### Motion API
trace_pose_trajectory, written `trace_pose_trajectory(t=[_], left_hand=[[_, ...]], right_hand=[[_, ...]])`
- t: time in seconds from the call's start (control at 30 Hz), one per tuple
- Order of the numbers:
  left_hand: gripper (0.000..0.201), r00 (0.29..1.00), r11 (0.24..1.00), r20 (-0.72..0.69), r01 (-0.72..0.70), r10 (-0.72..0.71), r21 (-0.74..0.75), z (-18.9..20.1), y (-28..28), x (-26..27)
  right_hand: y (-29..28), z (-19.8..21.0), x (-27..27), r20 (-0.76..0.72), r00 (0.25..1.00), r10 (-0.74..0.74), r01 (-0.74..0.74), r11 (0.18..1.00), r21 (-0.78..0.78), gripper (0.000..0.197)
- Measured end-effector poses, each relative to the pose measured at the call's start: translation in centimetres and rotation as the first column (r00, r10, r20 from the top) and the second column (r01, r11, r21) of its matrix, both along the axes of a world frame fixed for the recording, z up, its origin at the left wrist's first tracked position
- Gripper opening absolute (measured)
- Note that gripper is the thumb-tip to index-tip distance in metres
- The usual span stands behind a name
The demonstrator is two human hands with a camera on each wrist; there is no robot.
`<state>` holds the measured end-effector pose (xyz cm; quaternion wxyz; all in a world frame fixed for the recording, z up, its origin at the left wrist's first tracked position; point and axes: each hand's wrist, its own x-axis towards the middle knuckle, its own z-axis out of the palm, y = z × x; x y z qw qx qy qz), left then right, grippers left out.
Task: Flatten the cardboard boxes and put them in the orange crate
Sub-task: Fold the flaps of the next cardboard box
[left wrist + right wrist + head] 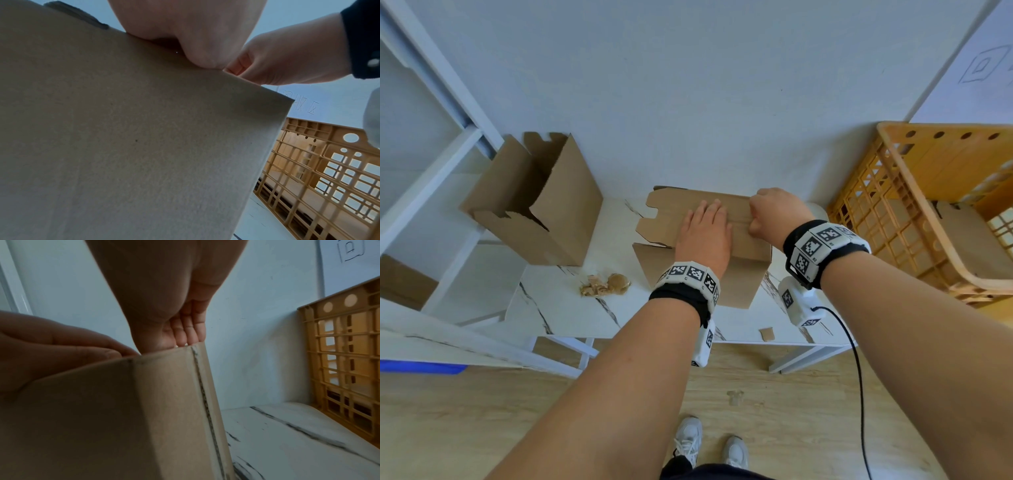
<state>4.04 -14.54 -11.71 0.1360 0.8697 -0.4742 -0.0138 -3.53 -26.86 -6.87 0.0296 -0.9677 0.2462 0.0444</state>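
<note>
A brown cardboard box [739, 270] stands in the middle of the white marble table [571, 308], its top flaps folded over. My left hand [705, 226] lies flat on the box top with straight fingers, pressing down. My right hand [770, 212] is curled into a fist on the box's top right edge; in the right wrist view its fingertips [185, 335] fold against the palm, touch the cardboard [102, 418] and hold nothing. The orange crate [893, 212] stands at the right with a flat piece of cardboard [969, 236] inside.
A second box [565, 219] stands open at the back left of the table. Tape scraps [604, 284] lie in front of it, and a cardboard bit [766, 333] near the front edge. A white shelf frame [448, 171] borders the left. A black cable [859, 377] hangs from my right wrist.
</note>
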Motion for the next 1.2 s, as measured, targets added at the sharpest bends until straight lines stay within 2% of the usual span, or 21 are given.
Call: trace_pose_trajectory(t=[0.17,0.33,0.4,0.57,0.73,0.97,1.03,1.2], left_hand=[[0.046,1.0,1.0,-0.011,0.001,-0.001,-0.007,-0.1,0.1,0.1],[0.045,1.0,1.0,-0.012,-0.003,0.003,-0.022,-0.1,0.0,0.0],[0.046,1.0,1.0,-0.003,-0.003,0.003,-0.016,-0.1,-0.1,-0.1],[0.047,1.0,1.0,0.003,-0.001,0.001,0.008,0.0,0.1,-0.2],[0.047,1.0,1.0,-0.009,-0.001,0.001,0.013,0.0,0.2,-0.1],[0.046,1.0,1.0,-0.014,-0.001,0.001,0.0,-0.1,0.3,-0.1],[0.046,1.0,1.0,-0.015,-0.002,0.002,-0.004,-0.1,0.3,0.0],[0.045,1.0,1.0,-0.018,-0.004,0.003,-0.017,-0.2,0.0,0.0]], right_hand=[[0.1,-0.8,-1.5,0.183,0.982,-0.057,0.041,0.995,0.09,0.004],[-0.3,-1.2,-4.1,0.346,0.922,-0.172,0.137,0.983,0.124,0.007],[-0.4,-1.3,-4.5,0.381,0.907,-0.178,0.132,0.981,0.145,0.01],[0.2,-1.2,-3.1,0.342,0.922,-0.18,0.107,0.969,0.223,0.029],[0.7,-0.8,-2.1,0.273,0.944,-0.188,0.129,0.967,0.219,0.022],[1.6,-1.9,-1.8,0.268,0.933,-0.242,0.192,0.961,0.197,0.018],[1.7,-2.2,-2.0,0.292,0.912,-0.287,0.229,0.949,0.219,0.016],[1.8,-2.5,-2.9,0.325,0.839,-0.437,0.303,0.87,0.388,0.012]])
